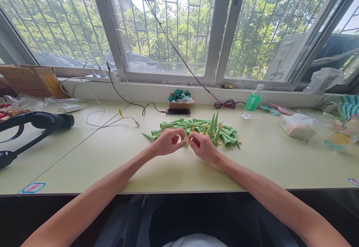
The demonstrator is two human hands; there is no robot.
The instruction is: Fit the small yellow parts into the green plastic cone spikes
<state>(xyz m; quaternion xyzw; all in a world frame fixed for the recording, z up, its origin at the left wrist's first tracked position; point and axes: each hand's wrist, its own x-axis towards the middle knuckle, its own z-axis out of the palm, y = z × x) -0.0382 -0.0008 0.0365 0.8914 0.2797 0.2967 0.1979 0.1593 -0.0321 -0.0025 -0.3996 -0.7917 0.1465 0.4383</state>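
Observation:
My left hand (169, 141) and my right hand (203, 146) meet in front of a pile of green plastic cones (230, 139). The thumb and forefinger of each are pinched together, fingertips nearly touching. What they hold is too small and hidden to name. Just behind the fingertips a pointed green piece shows, partly covered. Upright green cones (213, 125) rise from the pile beside my right hand, while others lie on their sides. Small yellow-orange pieces (239, 142) are scattered among them. One cone (149, 137) lies left of the pile, near my left wrist.
Behind the pile stands a small cardboard box (190, 100) with green and silver wrapping. To the right are a bottle with a green label (251, 103) and a tissue pack (297, 127). A black headset (36, 127) and cables (112, 121) occupy the left of the table (112, 172).

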